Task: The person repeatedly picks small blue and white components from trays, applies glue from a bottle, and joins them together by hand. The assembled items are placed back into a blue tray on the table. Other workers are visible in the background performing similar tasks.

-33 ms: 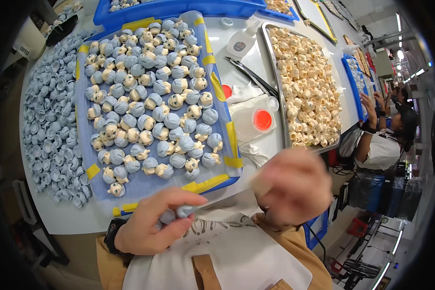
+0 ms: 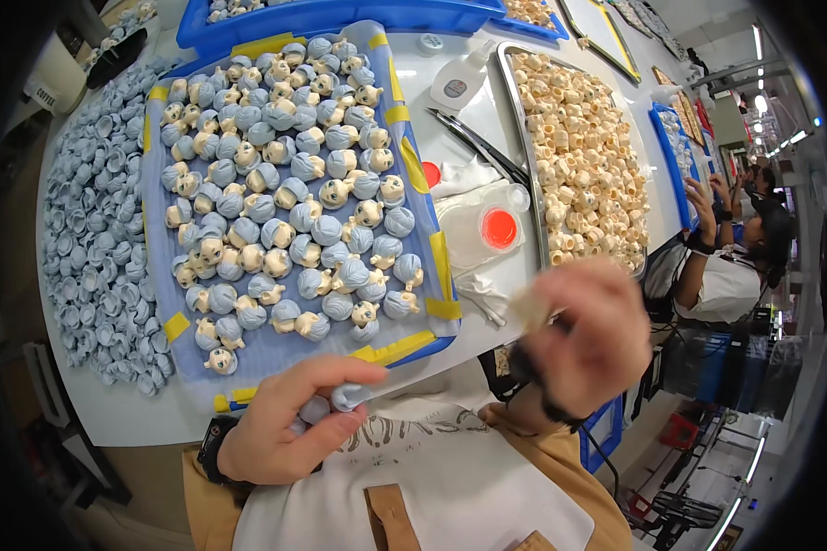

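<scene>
Caps, light blue, sit in left hand, just off the near edge of doll-head tray: thumb and forefinger closed on one, others tucked behind it against the palm. Right hand is off the doll-head tray's near right corner, blurred; small pale piece shows at its fingertips. Those fingers look pinched together on it, but can't tell exact grip or what the piece is. Cap pile runs along the doll-head tray's left on the bench; steel pan of cream parts is off its right, red-topped container between. Step in hand, my read: loose-part handling, caps ready in left, pale piece in right. Next move probably calls for left steady, cap opening unobstructed, spares not spilling, right pinch light but secure.
</scene>
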Tool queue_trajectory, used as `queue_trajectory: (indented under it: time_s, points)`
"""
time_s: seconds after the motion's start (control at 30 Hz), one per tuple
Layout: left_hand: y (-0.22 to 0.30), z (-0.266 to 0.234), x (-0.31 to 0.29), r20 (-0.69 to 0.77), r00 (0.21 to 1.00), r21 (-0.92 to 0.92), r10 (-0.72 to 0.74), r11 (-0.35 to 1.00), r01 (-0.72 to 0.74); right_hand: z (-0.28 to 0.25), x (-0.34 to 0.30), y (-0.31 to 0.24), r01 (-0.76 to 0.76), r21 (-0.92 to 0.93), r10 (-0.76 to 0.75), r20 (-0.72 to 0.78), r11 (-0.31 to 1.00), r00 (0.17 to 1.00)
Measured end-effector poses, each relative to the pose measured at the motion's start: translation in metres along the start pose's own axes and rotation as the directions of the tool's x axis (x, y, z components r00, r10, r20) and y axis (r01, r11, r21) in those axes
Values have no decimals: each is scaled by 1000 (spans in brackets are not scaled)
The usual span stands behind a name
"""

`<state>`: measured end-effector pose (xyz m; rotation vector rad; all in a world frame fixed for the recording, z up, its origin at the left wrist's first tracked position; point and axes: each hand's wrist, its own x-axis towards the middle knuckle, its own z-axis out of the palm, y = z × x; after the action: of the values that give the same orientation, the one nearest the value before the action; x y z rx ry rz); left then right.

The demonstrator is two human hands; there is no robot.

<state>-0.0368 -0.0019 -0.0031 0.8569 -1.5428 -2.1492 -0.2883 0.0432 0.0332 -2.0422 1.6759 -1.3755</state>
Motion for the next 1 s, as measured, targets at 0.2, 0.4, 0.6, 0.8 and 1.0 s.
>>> queue_trajectory:
  time_s: [0.2, 0.4, 0.6, 0.8, 1.0]
  points:
    - [-1, -13, 10, 143, 957, 253, 251, 926, -280, -3, 22, 30, -77, -296, 113, 105, 952, 988]
    - [-10, -2, 5, -59, 984, -127, 169, 976, -175, -1, 23, 37, -48, -312, 123, 226, 949, 966]
    - [-19, -7, 2, -101, 969, -100, 225, 967, -235, 0, 19, 39, -58, -311, 124, 198, 949, 972]
    - [-14, -4, 3, -208, 961, -54, 182, 979, -197, 0, 11, 42, -73, -294, 117, 132, 953, 984]
    - [-13, -6, 6, -207, 955, 10, 210, 977, -213, 1, 8, 42, -44, -280, 70, 83, 959, 994]
